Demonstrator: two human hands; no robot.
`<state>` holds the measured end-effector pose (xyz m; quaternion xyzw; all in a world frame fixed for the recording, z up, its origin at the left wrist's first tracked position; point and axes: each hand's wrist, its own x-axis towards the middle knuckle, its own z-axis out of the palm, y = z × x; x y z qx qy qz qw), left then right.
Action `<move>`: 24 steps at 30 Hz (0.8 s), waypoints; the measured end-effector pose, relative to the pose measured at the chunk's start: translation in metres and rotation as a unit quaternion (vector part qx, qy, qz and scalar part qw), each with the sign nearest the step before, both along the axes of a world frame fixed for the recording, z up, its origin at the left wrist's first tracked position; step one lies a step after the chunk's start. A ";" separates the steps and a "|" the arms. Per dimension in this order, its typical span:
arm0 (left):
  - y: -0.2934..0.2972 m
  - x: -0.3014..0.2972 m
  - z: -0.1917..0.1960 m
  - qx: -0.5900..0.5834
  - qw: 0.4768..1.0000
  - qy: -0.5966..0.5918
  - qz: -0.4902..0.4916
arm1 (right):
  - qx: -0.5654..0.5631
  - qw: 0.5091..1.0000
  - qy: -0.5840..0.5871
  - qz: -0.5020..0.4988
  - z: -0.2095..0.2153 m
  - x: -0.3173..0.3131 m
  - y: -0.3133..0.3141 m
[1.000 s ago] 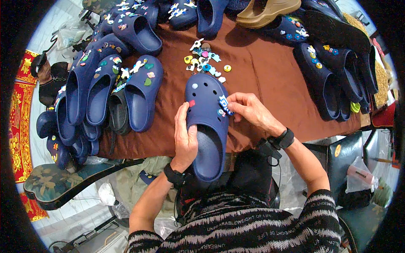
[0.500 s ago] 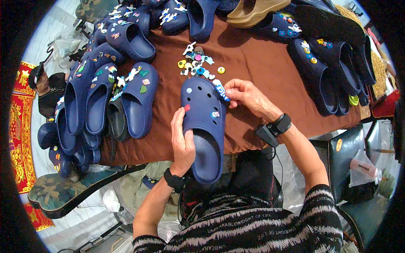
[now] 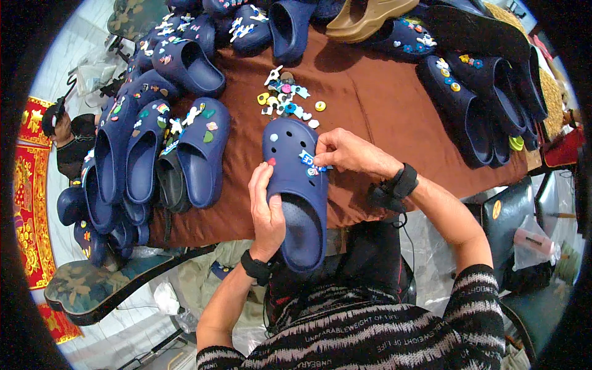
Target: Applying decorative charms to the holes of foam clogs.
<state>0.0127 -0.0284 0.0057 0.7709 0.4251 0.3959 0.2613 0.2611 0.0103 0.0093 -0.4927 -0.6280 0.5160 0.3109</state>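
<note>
A navy blue clog (image 3: 290,185) lies in front of me, toe pointing away, with round holes across its top. My left hand (image 3: 267,213) grips its left side, fingers along the upper and thumb near the opening. Between the thumb and fingers of my right hand (image 3: 345,151) is a small blue and white shoe charm (image 3: 306,158), held over the clog's upper right. A pale round charm and a red charm (image 3: 271,162) sit on the clog's left side; another small charm lies partly under the held one. Whether the held charm sits in a hole, I cannot tell.
Loose charms (image 3: 287,95) lie in a pile beyond the clog on the brown cloth (image 3: 376,123). Decorated navy clogs (image 3: 203,151) crowd the left and far side, with more clogs (image 3: 456,111) at right. A tan clog (image 3: 364,21) lies at the back. Another person's hand (image 3: 61,126) shows at far left.
My right hand has brought the charm from beside the clog's right edge inward and nearer, onto its upper. My left hand keeps its hold on the clog.
</note>
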 end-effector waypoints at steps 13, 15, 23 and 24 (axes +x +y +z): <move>0.002 0.003 -0.003 0.000 1.000 0.012 0.007 | -0.001 0.943 -0.307 0.129 0.027 -0.008 0.032; 0.001 0.002 -0.005 0.002 1.000 0.009 0.020 | 0.121 0.918 -0.352 0.138 0.024 -0.009 0.039; 0.001 0.000 -0.005 -0.002 1.000 -0.009 0.002 | 0.109 0.983 -0.133 0.065 0.006 0.003 0.015; 0.000 0.001 -0.005 -0.004 1.000 -0.014 -0.001 | 0.125 0.982 -0.133 0.043 0.007 0.001 0.007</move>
